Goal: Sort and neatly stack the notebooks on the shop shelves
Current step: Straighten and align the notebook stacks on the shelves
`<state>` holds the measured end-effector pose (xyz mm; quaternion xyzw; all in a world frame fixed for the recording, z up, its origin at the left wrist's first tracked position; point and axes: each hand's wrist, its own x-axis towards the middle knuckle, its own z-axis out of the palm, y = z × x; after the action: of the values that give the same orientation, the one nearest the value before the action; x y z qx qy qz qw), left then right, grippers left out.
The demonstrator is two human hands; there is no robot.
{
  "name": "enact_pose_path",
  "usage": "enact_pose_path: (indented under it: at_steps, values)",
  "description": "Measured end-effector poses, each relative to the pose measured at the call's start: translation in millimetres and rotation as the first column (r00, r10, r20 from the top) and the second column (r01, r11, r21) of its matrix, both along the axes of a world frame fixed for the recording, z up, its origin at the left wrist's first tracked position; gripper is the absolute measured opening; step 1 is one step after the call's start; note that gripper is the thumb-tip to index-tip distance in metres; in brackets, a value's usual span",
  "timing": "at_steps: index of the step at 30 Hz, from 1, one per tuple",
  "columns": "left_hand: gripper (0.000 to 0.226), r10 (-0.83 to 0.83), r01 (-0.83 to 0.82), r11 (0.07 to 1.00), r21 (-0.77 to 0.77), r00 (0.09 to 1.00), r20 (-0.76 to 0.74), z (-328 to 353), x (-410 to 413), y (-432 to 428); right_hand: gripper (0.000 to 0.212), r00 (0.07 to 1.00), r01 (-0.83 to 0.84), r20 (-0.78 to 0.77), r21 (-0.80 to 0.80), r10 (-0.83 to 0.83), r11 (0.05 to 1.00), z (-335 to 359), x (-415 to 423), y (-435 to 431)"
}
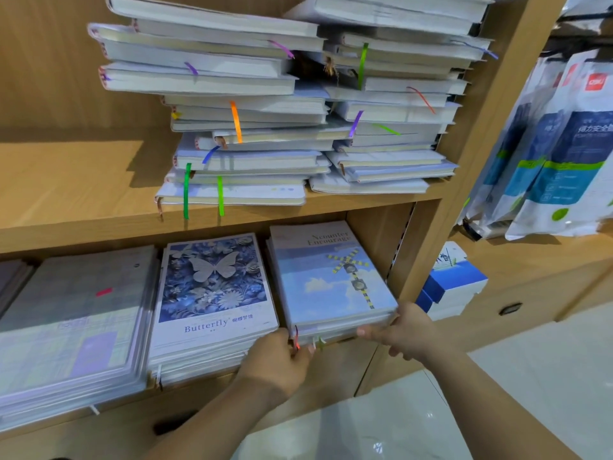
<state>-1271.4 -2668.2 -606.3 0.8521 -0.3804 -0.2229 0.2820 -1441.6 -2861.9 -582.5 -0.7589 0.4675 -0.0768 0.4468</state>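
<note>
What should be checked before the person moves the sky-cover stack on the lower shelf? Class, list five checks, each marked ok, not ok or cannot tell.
1. Left hand grips the sky-cover stack at its front left corner: ok.
2. Right hand grips its front right corner: ok.
3. Clear of the Butterfly stack: ok.
4. Ribbon bookmarks tucked in: not ok, they hang out.
5. Stack edges flush: cannot tell.

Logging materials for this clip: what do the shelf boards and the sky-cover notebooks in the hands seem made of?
Shelf boards: probably laminated board, matte, with even, light wood grain. Sky-cover notebooks: paper pages seen at the edges; covers look glossy or film-wrapped, judging by the soft sheen.
</note>
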Motion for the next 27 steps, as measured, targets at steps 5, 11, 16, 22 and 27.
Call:
enact_pose_path:
  at_steps: [5,11,16,22,27]
  values:
    - [0.037,0.038,-0.036,0.999,-0.018,0.997,0.067,-6.9,-3.9,-8.6,0.049,0.999,-0.013,0.04,0.067,0.01,0.998,-14.1,0.5,-7.2]
    - [0.033,0.073,-0.073,0.997,-0.022,0.996,0.043,-8.5,-6.6,-19.9,0.044,0.984,0.047,0.167,0.072,-0.058,0.996,-26.5,2.2,-5.6]
    - [0.037,0.095,-0.095,0.996,0.001,0.995,0.04,-10.2,-5.3,-25.7,0.041,0.967,0.131,0.224,-0.019,-0.123,0.991,-30.4,0.4,-7.9]
    - [0.035,0.155,-0.155,0.988,0.013,0.987,0.042,-6.6,-7.6,-31.5,0.04,0.973,0.188,0.169,-0.172,-0.159,0.967,-36.1,7.5,-10.8]
    - [0.042,0.163,-0.165,0.986,0.021,0.984,0.076,-2.5,-11.0,-29.1,0.041,0.963,0.204,0.207,-0.148,-0.171,0.968,-35.2,8.9,-12.0]
